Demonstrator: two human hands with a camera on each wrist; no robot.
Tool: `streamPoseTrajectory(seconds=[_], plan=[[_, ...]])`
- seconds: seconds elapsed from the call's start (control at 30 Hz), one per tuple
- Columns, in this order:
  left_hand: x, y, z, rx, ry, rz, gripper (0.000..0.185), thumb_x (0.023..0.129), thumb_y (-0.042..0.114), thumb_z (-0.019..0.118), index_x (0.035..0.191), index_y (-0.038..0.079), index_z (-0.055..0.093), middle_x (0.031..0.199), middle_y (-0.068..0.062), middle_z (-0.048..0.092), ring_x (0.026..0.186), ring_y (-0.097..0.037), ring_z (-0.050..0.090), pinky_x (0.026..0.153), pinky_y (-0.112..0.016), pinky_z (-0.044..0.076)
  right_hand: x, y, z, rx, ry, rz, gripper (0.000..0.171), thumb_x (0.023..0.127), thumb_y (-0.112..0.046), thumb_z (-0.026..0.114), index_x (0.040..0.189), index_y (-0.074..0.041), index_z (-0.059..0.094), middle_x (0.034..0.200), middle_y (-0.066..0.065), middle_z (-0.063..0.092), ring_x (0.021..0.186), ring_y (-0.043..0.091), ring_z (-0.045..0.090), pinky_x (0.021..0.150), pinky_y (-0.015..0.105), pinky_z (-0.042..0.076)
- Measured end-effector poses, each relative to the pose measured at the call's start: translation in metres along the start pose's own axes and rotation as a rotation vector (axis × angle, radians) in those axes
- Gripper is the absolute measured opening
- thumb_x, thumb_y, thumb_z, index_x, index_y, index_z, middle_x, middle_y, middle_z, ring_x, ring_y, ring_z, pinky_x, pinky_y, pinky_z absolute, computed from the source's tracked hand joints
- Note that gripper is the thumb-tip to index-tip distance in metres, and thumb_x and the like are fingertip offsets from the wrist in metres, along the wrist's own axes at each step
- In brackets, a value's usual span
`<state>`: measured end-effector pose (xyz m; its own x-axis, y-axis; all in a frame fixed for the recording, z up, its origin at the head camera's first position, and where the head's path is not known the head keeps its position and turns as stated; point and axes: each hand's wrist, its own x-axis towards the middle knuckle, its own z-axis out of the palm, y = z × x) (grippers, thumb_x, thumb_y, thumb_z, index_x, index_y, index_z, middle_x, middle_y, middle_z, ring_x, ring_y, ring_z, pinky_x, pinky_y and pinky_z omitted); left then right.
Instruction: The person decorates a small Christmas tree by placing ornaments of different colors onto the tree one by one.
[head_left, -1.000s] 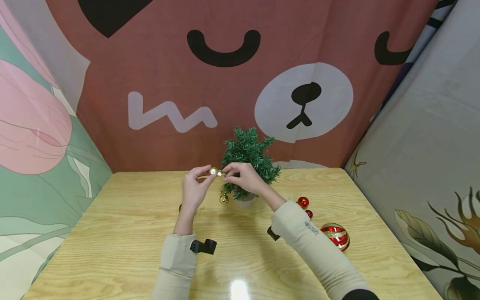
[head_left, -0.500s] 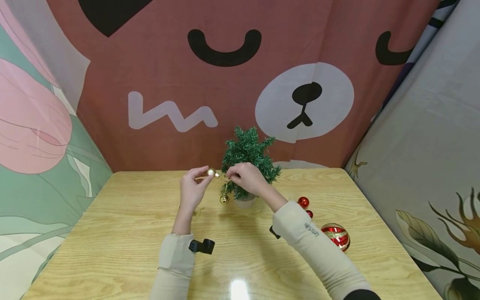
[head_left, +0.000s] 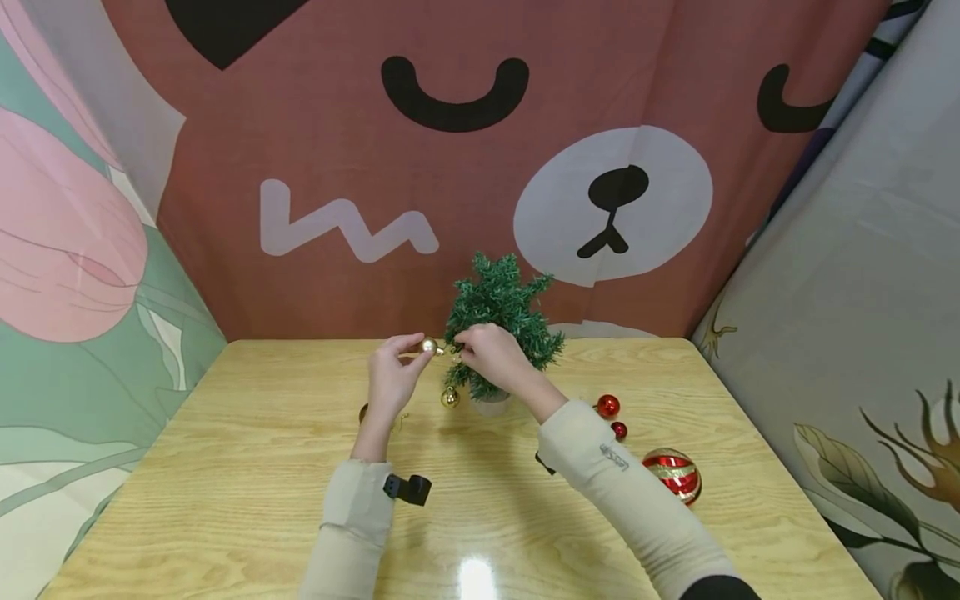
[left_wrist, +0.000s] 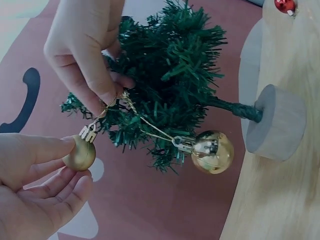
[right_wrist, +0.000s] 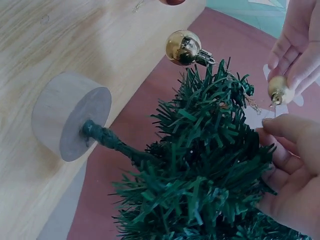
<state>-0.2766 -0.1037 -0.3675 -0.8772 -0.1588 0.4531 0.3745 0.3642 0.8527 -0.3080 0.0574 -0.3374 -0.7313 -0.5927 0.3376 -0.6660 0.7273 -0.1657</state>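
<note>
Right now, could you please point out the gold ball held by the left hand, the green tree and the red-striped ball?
Gold ball (left_wrist: 82, 154): left wrist view, on its round body.
Green tree (head_left: 500, 292): head view, on its upper branches.
Red-striped ball (head_left: 678, 474): head view, on its striped side.

A person's left hand (head_left: 392, 379) pointed toward one o'clock, pinching, while the right hand (head_left: 495, 354), curled, pinched toward ten o'clock.
</note>
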Motion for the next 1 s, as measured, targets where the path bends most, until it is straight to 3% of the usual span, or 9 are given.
streamPoseTrajectory(seconds=[0.2,0.37,0.53,0.77,1.0], plan=[[0.003,-0.001,0.004,0.035,-0.007,0.027,0.029,0.076,-0.001,0.068,0.104,-0.009,0.062,0.097,-0.021,0.06,0.087,-0.031,0.059,0.071,-0.035,0.051,0.006,-0.006,-0.002,-0.093,-0.053,0.046,0.025,0.084,-0.006,0.06,0.108,-0.003,0.064,0.091,0.009,0.065,0.056,0.011,0.055,0.047,0.02,0.043],[0.005,-0.005,0.009,0.029,0.007,0.047,0.028,0.075,-0.002,0.068,0.102,-0.009,0.063,0.095,-0.021,0.06,0.085,-0.032,0.06,0.07,-0.035,0.051,0.009,-0.011,-0.001,-0.177,-0.063,0.084,0.022,0.083,-0.01,0.064,0.104,-0.004,0.065,0.089,0.008,0.065,0.061,0.012,0.057,0.05,0.022,0.047],[0.006,-0.009,0.014,0.043,0.017,0.055,0.027,0.075,-0.002,0.069,0.101,-0.008,0.064,0.095,-0.019,0.061,0.084,-0.03,0.06,0.069,-0.034,0.051,0.011,-0.015,0.003,-0.277,-0.074,0.136,0.016,0.082,-0.014,0.065,0.097,-0.008,0.066,0.079,0.005,0.063,0.055,0.012,0.054,0.046,0.023,0.044],[0.006,-0.01,0.018,0.063,0.008,0.076,0.032,0.075,-0.006,0.067,0.106,-0.009,0.06,0.097,-0.022,0.059,0.085,-0.031,0.06,0.067,-0.034,0.051,0.012,-0.017,0.007,-0.299,-0.048,0.172,0.006,0.085,-0.008,0.06,0.08,-0.008,0.064,0.067,0.004,0.058,0.048,0.013,0.05,0.041,0.024,0.042],[0.005,-0.014,0.02,0.111,-0.008,0.064,0.031,0.076,-0.005,0.067,0.106,-0.008,0.061,0.094,-0.021,0.058,0.084,-0.03,0.059,0.065,-0.033,0.052,0.013,-0.019,0.009,-0.354,-0.094,0.192,0.008,0.087,-0.01,0.058,0.083,-0.008,0.065,0.069,0.004,0.059,0.05,0.014,0.053,0.041,0.025,0.043]])
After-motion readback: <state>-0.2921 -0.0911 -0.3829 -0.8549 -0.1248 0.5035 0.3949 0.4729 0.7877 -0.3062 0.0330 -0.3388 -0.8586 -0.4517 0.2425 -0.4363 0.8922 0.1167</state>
